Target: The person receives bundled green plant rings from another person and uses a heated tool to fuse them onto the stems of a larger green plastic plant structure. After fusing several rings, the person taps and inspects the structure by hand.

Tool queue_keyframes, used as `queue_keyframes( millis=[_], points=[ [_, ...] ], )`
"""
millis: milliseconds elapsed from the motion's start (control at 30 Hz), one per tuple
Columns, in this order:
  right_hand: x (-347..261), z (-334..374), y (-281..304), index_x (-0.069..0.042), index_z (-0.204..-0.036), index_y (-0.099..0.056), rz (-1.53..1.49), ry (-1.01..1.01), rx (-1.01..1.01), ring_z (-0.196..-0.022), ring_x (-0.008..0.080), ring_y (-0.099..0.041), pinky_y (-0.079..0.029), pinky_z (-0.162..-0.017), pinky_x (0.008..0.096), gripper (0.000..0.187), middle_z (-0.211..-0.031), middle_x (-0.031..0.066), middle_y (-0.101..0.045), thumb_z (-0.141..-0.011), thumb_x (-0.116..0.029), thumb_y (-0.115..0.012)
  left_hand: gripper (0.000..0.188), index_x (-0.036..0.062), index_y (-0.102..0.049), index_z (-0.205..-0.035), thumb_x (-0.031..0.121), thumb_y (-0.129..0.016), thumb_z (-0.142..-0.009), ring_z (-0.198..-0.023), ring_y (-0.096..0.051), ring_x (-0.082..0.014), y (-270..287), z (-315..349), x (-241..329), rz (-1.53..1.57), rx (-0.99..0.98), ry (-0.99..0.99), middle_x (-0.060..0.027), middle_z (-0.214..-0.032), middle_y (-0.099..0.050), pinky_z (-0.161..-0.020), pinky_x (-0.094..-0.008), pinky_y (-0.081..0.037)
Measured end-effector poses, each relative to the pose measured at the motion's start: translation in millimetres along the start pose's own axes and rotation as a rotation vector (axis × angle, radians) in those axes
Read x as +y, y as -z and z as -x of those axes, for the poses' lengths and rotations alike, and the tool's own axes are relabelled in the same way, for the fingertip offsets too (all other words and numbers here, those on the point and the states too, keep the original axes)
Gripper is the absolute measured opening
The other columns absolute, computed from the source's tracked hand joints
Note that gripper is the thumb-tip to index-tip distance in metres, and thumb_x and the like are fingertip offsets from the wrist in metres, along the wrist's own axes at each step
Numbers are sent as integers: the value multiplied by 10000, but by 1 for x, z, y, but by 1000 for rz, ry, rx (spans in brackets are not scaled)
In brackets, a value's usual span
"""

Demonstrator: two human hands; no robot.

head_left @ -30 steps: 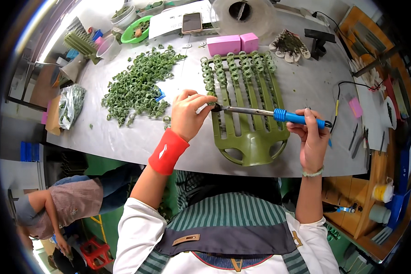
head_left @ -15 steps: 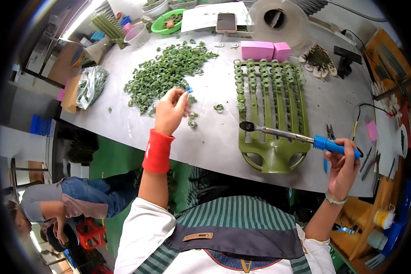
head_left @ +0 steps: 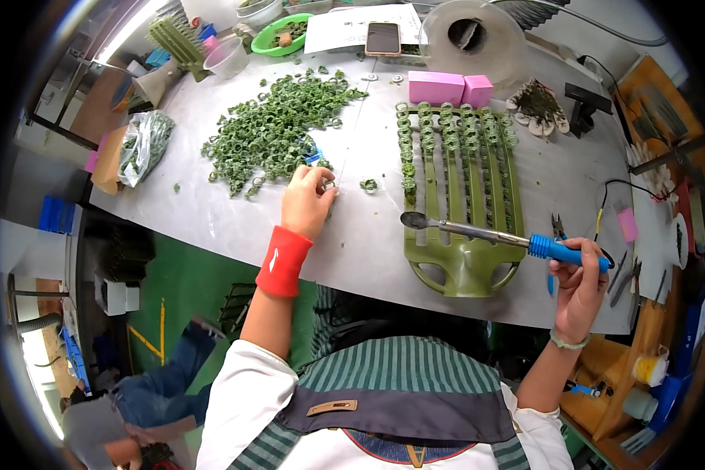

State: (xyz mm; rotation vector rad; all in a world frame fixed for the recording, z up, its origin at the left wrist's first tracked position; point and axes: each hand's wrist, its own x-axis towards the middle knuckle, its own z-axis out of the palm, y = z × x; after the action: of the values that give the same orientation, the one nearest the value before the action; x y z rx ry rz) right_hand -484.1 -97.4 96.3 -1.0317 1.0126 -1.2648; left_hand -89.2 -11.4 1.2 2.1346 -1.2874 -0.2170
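The green rack [head_left: 467, 266] lies with its handled end near the front edge of the grey tabletop [head_left: 352, 247]; two pink blocks [head_left: 435, 88] stand just beyond its far end. Between the rack and the pile of green rings [head_left: 278, 125] runs a strip of working room, with one loose ring [head_left: 369, 186] in it. At the pile's near edge, the left hand [head_left: 308, 202] is narrowed to a pinch beside a ring; its fingers partly hide whether they grip it. The right hand [head_left: 579, 294] holds the blue-handled iron [head_left: 485, 233], which reaches leftward over the rack.
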Motion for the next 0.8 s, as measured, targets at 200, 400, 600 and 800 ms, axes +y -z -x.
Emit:
queue_keyframes(
  millis=[200,400,600,800],
  points=[
    [-2,1,4,34,-919,-625,9,25,5,-623,166,-662,-566,-609,279,265,-828,130,-682,-941,-228,-597,199,27,-645,-1023,16,-720,-839,-795,-629,-74,17,13,52,594,-166,24,-6,-903,-671,-719,-216,-515],
    [1,0,3,36,-931,-637,25,40,23,-638,168,-673,-572,-616,278,266,-812,112,-678,-942,-226,-598,260,46,-708,-1104,4,-695,-848,-797,-629,-80,11,16,82,506,-252,-254,-45,-938,-703,-723,-218,-507],
    [9,-1,1,52,-945,-636,13,23,18,-648,174,-679,-584,-636,284,276,-783,99,-666,-942,-221,-598,240,61,-717,-1050,5,-707,-817,-820,-663,-148,-1,15,93,368,-214,-349,-76,-985,-697,-734,-261,-526],
    [19,-3,-5,41,-940,-644,-6,2,-5,-655,177,-688,-589,-633,277,270,-799,102,-673,-948,-225,-597,233,73,-707,-963,36,-765,-740,-885,-615,-207,-15,14,95,172,-10,-503,-31,-901,-704,-775,-328,-511]
  ],
)
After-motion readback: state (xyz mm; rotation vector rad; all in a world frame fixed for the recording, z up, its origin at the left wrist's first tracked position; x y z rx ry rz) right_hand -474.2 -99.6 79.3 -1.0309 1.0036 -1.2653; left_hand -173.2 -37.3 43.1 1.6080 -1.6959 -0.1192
